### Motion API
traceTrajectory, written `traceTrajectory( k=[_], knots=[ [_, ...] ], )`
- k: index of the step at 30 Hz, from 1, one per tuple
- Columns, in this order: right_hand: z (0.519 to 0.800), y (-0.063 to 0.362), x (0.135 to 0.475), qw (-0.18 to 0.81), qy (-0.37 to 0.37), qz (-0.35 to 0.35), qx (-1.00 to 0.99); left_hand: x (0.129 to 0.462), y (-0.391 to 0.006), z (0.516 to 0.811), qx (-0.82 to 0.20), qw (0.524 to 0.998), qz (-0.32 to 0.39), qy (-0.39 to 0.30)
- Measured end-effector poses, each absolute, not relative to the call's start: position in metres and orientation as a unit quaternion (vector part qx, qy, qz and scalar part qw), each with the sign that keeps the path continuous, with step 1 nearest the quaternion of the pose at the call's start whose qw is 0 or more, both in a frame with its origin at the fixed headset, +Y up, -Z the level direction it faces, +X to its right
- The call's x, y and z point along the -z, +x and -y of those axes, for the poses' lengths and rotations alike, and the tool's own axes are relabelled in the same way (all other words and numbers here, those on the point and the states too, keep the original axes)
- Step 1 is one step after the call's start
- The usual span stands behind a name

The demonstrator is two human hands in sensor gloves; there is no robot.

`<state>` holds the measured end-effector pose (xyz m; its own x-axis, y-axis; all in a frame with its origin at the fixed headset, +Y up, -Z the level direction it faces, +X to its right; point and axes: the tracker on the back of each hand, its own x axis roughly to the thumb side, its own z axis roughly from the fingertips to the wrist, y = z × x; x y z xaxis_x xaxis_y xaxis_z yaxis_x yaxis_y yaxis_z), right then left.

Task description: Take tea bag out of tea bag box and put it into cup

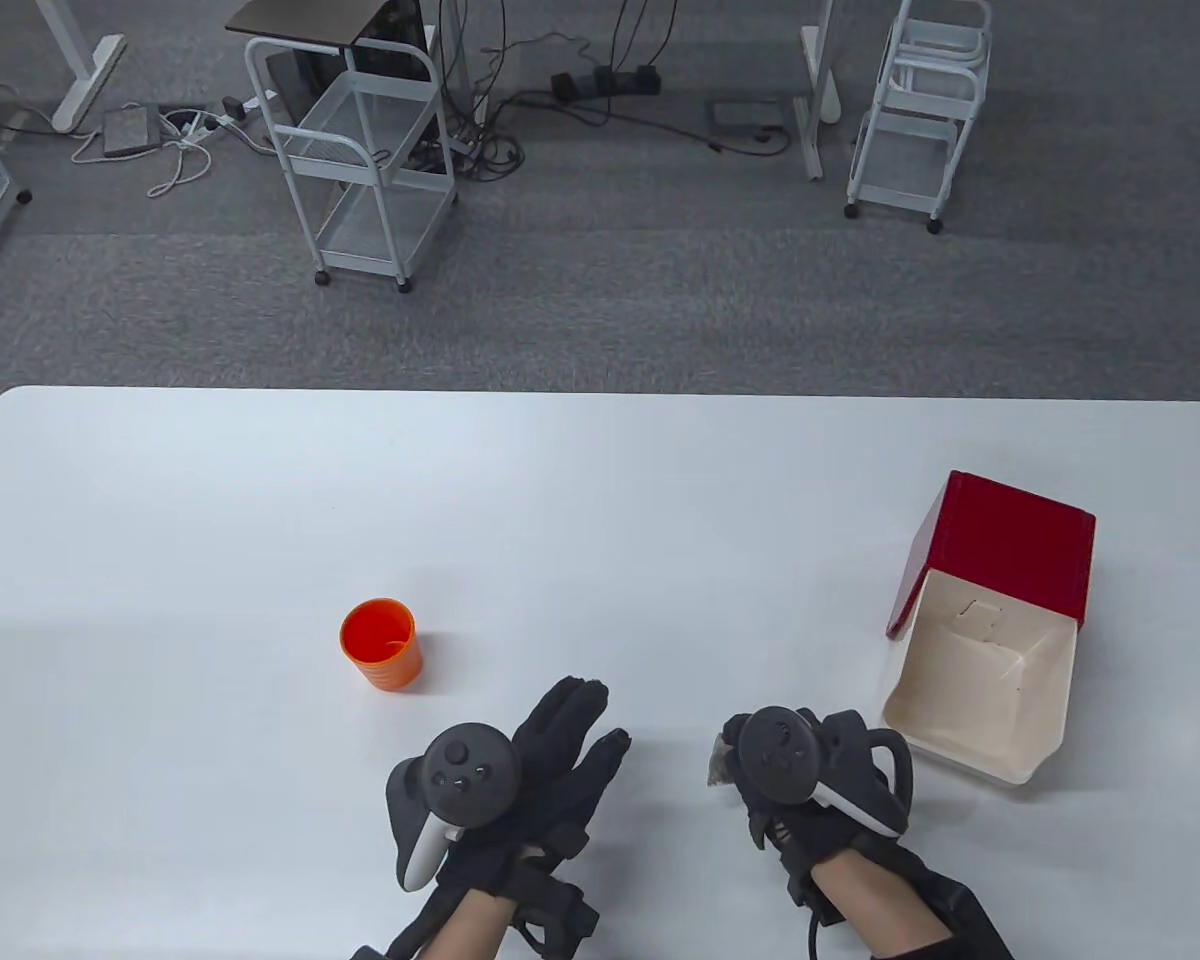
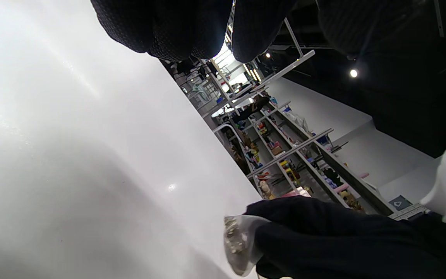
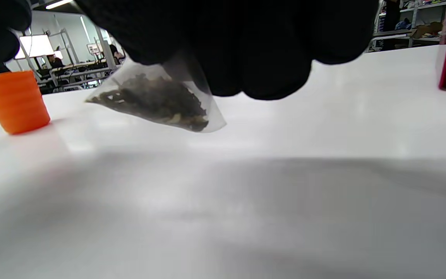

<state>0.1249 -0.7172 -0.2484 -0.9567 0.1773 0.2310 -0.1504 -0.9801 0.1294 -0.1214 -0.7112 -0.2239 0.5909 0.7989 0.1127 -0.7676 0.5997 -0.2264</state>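
The right hand [image 1: 810, 770] pinches the tea bag [image 3: 157, 100] by its top, just under the grip, above the bench [image 1: 260, 480]. It looks light, soft and tearable. The left hand [image 1: 520, 780] lies spread, holding nothing.

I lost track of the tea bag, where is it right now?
The tea bag hangs from the right hand, above the table in the table view's lower middle, between the orange cup and the open tea bag box.
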Motion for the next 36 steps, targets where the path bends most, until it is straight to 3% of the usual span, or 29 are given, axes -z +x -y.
traceTrajectory(
  k=[15, 24, 36],
  knots=[
    [0.746, 0.104, 0.249, 0.005, 0.125, -0.11, -0.986, 0.224, -0.121, 0.711, -0.439, 0.89, 0.101, -0.078],
    [0.73, 0.125, 0.248, 0.072, 0.128, -0.149, -0.978, 0.224, -0.121, 0.711, -0.438, 0.89, 0.103, -0.076],
    [0.674, 0.196, 0.217, 0.24, 0.111, 0.022, -0.964, 0.223, -0.119, 0.711, -0.435, 0.89, 0.107, -0.079]
  ],
)
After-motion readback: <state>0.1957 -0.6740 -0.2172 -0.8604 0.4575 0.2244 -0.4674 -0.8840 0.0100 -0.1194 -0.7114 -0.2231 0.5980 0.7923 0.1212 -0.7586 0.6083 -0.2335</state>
